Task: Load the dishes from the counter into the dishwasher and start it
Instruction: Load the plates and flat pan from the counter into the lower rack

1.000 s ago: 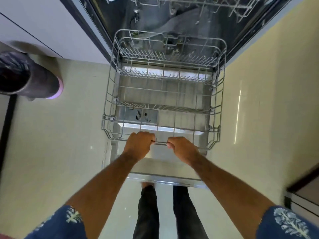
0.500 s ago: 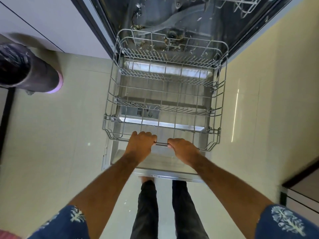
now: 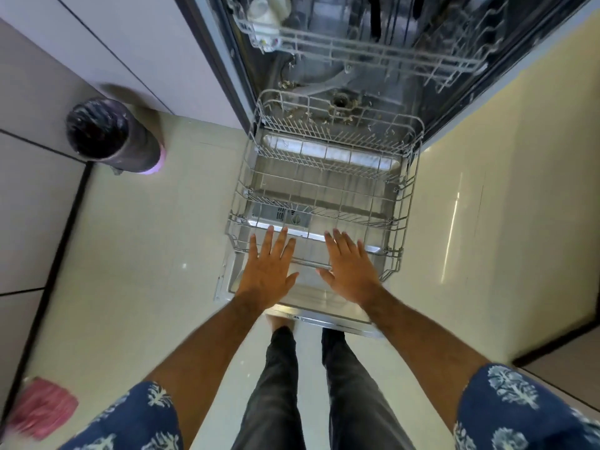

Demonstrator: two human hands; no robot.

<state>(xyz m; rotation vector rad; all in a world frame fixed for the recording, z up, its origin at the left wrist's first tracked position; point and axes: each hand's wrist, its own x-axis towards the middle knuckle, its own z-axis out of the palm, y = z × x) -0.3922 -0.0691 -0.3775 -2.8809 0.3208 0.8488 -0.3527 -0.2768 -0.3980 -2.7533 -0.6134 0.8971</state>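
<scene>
The lower rack [image 3: 324,203] of the dishwasher [image 3: 357,76] is pulled out over the open door [image 3: 302,297] and holds no dishes. Both hands hover above its front edge with fingers straight and spread, holding nothing: the left hand [image 3: 268,271] over the left part, the right hand [image 3: 352,271] over the right part, a small gap between them. Further inside, the upper rack [image 3: 373,50] carries a white container [image 3: 268,14] at its left end, and small bits of debris lie on the tub floor around the drain [image 3: 339,103]. On the pale floor [image 3: 130,254] to the left stands a round bin [image 3: 110,134] with a dark liner, beside grey cabinets [image 3: 97,43]. A pink cloth [image 3: 42,407] lies at the lower left.
</scene>
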